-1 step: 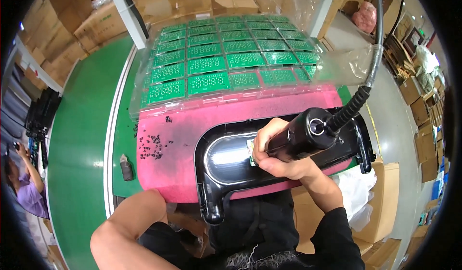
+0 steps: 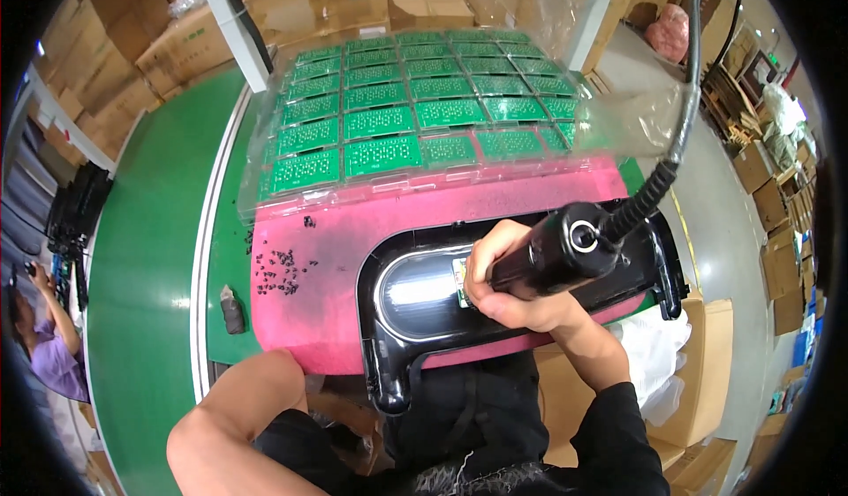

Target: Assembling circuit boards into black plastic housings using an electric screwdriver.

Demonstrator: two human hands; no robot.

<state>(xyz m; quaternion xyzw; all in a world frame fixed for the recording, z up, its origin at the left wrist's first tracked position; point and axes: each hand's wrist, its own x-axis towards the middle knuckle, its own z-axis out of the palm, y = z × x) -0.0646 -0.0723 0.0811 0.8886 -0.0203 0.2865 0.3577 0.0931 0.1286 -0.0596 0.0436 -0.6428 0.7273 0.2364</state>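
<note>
My right hand (image 2: 508,275) is wrapped round a black cylindrical electric screwdriver (image 2: 556,250), its rear end tilted up toward the right. Its tip is hidden behind my fingers. Under the hand lies a glossy black plastic housing (image 2: 422,324) with a raised oval rim and two legs pointing toward me. The edge of a small green circuit board (image 2: 460,282) shows in the oval beside my fingers. At the lower left my bare left arm bends up to the mat's near edge. Only the bent end of my left hand (image 2: 283,369) shows there; its fingers are hidden.
Clear trays of green circuit boards (image 2: 382,151) stand at the back of the pink mat (image 2: 327,319). Small black screws (image 2: 281,271) are scattered at left, near a dark wrapped object (image 2: 232,312). A thick cable (image 2: 685,134) hangs at right. A co-worker (image 2: 57,346) is at far left.
The rear end of the screwdriver has tipped very slightly toward me, and my right hand has shifted a little with it. The rest looks the same.
</note>
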